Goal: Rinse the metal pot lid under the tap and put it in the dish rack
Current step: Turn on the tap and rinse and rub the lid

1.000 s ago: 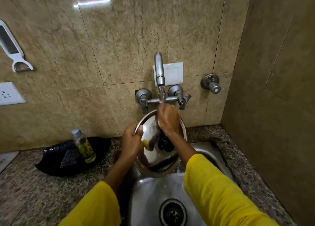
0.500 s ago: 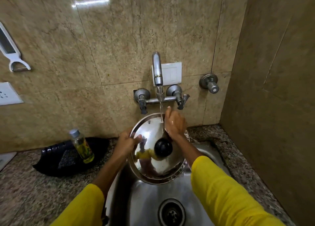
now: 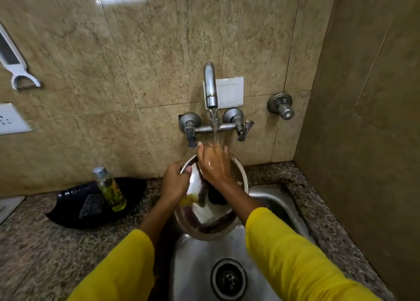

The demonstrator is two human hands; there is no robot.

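Note:
The round metal pot lid [image 3: 205,219] with a black knob is held tilted over the steel sink [image 3: 195,269], its shiny top facing me. My left hand [image 3: 175,183] grips its left rim. My right hand [image 3: 213,162] lies flat with fingers spread across the lid's upper part, covering most of the knob. Water runs from the wall tap [image 3: 210,85] onto my right hand's fingers. No dish rack is in view.
A small bottle [image 3: 110,188] of yellow liquid stands on a black tray [image 3: 91,204] on the granite counter [image 3: 41,250] left of the sink. A side wall [image 3: 363,119] closes in on the right. A peeler [image 3: 13,62] hangs on the tiled wall.
My right hand has slid from the lid's right edge up to its top, under the stream, now hiding the knob. The lid has tipped up more steeply; my left hand keeps its grip.

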